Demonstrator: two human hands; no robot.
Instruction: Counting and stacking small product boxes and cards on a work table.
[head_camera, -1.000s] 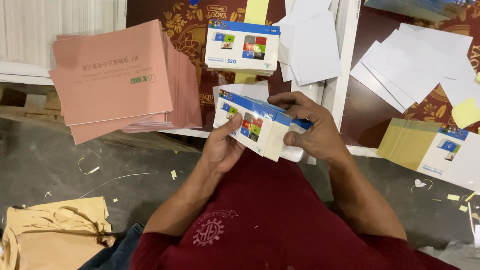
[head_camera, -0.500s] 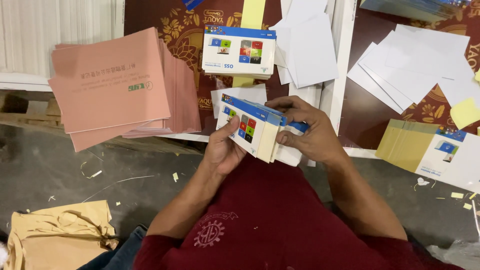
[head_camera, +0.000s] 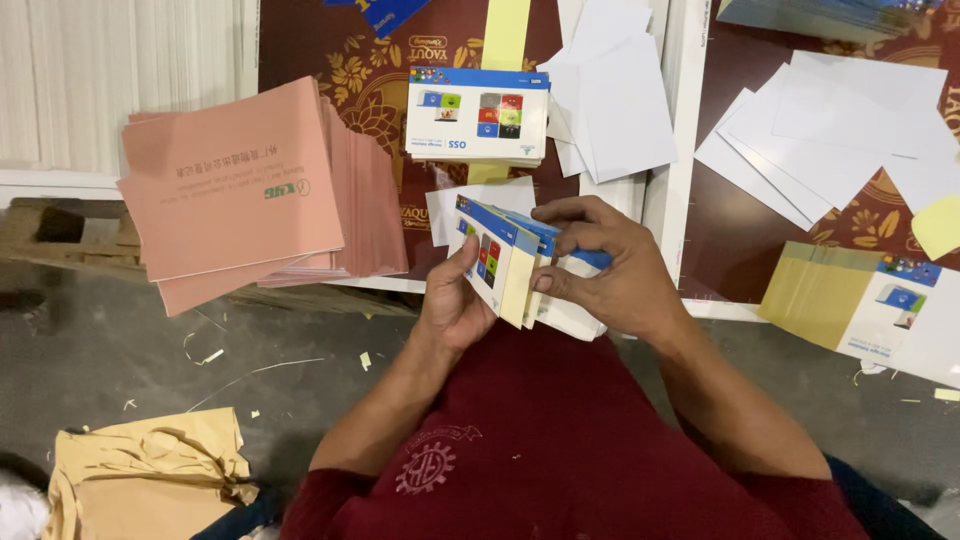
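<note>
Both my hands grip a thick bundle of white cards with blue top bands and coloured squares (head_camera: 497, 258), tilted on edge in front of my chest. My left hand (head_camera: 452, 305) cradles the bundle from below with the thumb on its front face. My right hand (head_camera: 605, 270) wraps over the top and right side, fingers pinching the cards' edges. A flat stack of the same printed cards (head_camera: 478, 116) lies on the dark red patterned surface (head_camera: 360, 80) just beyond my hands.
A fanned pile of pink booklets (head_camera: 240, 190) lies at left. Loose white sheets (head_camera: 620, 100) and more white sheets (head_camera: 830, 140) cover the right. Yellow-backed printed cards (head_camera: 860, 300) lie at far right. Crumpled tan paper (head_camera: 150, 475) sits on the grey floor.
The bundle has turned more on edge between my hands, its printed face now swung toward the left. My right-hand fingers have shifted along its top edge.
</note>
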